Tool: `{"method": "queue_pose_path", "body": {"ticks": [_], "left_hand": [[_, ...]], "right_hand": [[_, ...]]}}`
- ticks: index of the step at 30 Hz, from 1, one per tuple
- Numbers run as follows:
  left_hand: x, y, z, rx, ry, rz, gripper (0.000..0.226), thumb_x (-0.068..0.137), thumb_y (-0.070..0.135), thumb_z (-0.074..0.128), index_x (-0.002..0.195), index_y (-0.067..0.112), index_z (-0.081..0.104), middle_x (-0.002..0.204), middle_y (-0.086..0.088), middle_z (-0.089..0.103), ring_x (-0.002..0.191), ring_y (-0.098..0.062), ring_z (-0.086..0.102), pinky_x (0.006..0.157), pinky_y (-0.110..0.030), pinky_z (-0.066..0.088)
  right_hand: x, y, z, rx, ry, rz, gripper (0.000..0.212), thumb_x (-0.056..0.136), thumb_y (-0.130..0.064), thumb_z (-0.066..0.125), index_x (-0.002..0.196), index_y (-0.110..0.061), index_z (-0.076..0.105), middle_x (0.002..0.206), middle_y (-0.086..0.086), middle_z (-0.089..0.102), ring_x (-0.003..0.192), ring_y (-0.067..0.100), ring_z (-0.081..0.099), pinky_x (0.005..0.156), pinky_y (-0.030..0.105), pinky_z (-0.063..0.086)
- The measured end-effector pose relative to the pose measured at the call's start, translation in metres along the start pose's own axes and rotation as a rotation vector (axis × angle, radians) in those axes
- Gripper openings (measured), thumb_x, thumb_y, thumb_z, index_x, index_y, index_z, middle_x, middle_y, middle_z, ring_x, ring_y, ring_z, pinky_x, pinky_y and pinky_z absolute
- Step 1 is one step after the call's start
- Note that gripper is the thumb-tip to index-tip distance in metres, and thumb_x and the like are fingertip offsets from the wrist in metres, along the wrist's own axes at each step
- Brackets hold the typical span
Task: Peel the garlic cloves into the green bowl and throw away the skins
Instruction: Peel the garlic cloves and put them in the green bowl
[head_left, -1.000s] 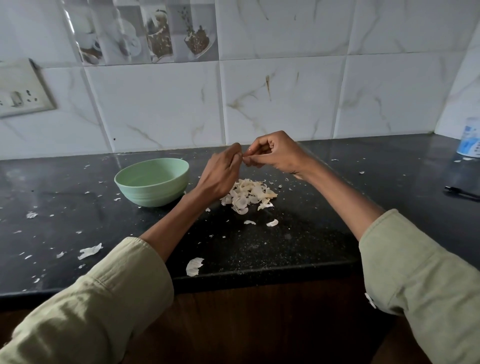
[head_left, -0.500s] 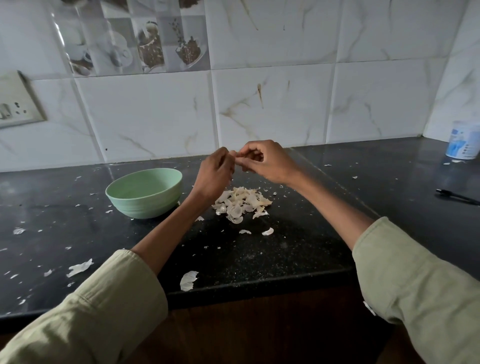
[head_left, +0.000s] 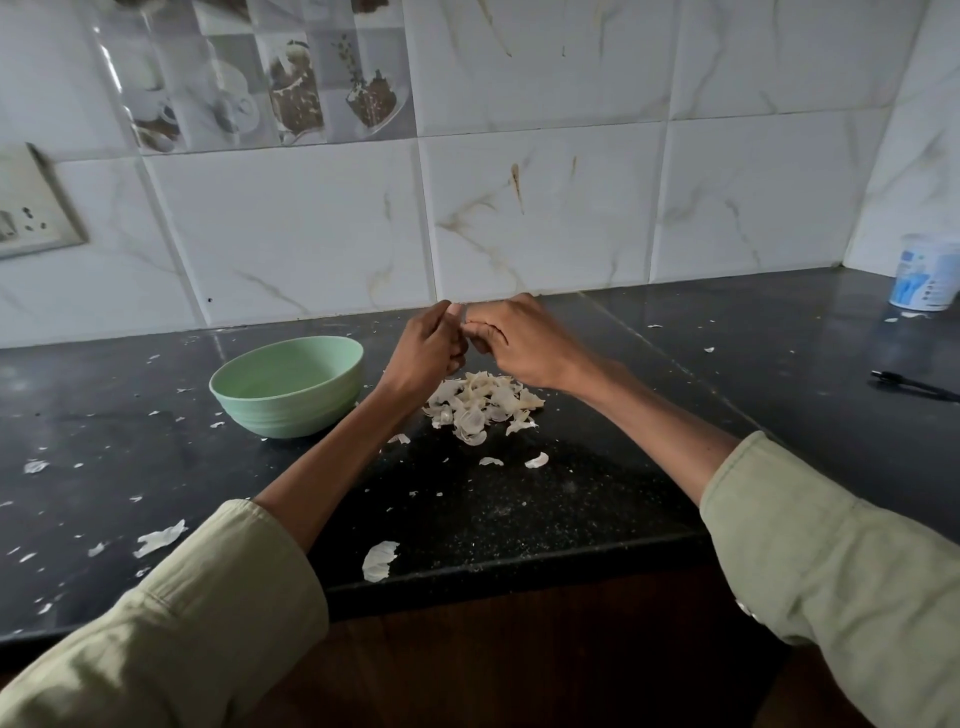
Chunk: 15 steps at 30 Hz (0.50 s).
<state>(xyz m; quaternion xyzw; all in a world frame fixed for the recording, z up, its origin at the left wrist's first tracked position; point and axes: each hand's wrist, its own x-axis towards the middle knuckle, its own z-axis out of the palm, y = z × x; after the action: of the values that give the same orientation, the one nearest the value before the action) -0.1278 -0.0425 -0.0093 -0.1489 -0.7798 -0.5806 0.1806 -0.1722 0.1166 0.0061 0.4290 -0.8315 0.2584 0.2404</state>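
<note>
A dark speckled surface (head_left: 519, 519) runs along a white marble-tiled wall (head_left: 545, 208). Above the pile of skins (head_left: 483, 405), the left hand (head_left: 426, 353) and right hand (head_left: 519, 343) meet with fingers curled, pinching something too small to identify. The green bowl (head_left: 288, 384) sits just left of them. Loose flakes litter the near-left surface.

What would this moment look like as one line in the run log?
phase: peeling | both hands pinch a small piece together above skin pile | green bowl left of pile | loose skins scattered on counter
</note>
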Motion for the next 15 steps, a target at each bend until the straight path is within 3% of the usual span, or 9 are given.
{"method": "queue_pose_path", "body": {"ticks": [2,7,12,15], "left_hand": [[-0.0008,-0.0007,-0.0014,-0.009,-0.02,-0.018,0.037,0.116,0.023,0.033,0.098,-0.001,0.055,0.055,0.014,0.057,0.053,-0.002,0.04,0.053,-0.017,0.036],[-0.0002,-0.0022,-0.0064,-0.025,-0.031,-0.031,0.045,0.116,0.024,0.034,0.107,-0.016,0.053,0.068,0.0,0.044,0.057,-0.007,0.037,0.053,-0.017,0.036],[0.0006,-0.0003,-0.0046,-0.023,-0.018,-0.026,0.037,0.115,0.026,0.036,0.097,0.0,0.056,0.067,0.004,0.044,0.057,-0.007,0.041,0.055,-0.018,0.039],[0.0021,-0.0018,-0.0023,0.043,0.04,-0.007,0.033,0.114,0.027,0.04,0.087,0.012,0.051,0.068,0.004,0.051,0.059,-0.011,0.049,0.061,-0.028,0.044]], "right_hand": [[-0.0011,-0.0005,-0.0001,0.004,-0.01,-0.001,0.033,0.106,-0.011,0.054,0.074,-0.018,0.055,0.06,-0.015,0.053,0.052,-0.001,0.052,0.053,0.014,0.033],[-0.0028,-0.0031,-0.0026,0.005,-0.02,0.013,0.031,0.105,-0.01,0.056,0.074,-0.018,0.057,0.059,-0.015,0.054,0.051,-0.002,0.05,0.053,0.012,0.034],[-0.002,-0.0019,-0.0044,0.014,0.03,0.028,0.032,0.105,-0.015,0.058,0.073,-0.009,0.064,0.061,-0.004,0.059,0.053,0.006,0.052,0.055,0.028,0.04],[-0.0006,-0.0007,-0.0029,-0.001,0.054,0.047,0.032,0.104,-0.018,0.061,0.072,-0.011,0.065,0.06,-0.002,0.061,0.052,0.013,0.055,0.057,0.038,0.048]]}}
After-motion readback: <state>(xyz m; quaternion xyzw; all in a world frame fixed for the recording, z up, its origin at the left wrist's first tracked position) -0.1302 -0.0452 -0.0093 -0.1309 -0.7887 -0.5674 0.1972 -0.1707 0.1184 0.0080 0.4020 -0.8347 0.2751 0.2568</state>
